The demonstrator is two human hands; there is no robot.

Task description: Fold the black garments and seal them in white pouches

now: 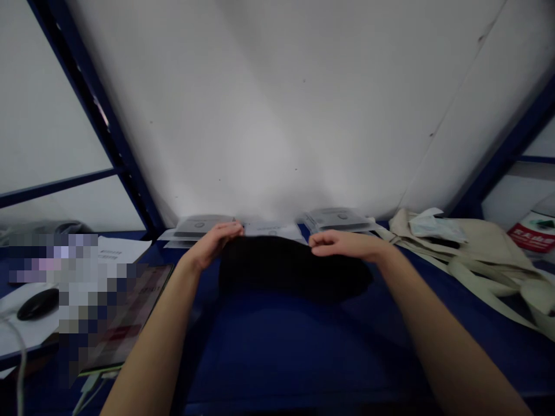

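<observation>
A black piece of cloth (pixel 286 268) stretches between my two hands above the blue tabletop (pixel 286 352). Its exact kind does not show. My left hand (pixel 217 242) pinches the cloth's upper left corner, fingers curled behind it. On the other side, my right hand (pixel 332 242) grips the top edge right of the middle, with its fingers bent closed. The right end of the cloth hangs loose below my right wrist. Directly behind it, papers in clear sleeves (pixel 273 230) lie against the wall, partly covered by the cloth and hands.
To the left are a black computer mouse (pixel 39 304), papers (pixel 125 249), a dark flat folder (pixel 134 312) and white cables (pixel 87 393); part of this area is pixelated. A beige canvas bag (pixel 485 245) lies at right, near a red-labelled bottle pack (pixel 533 231). A white wall (pixel 277 115) rises behind.
</observation>
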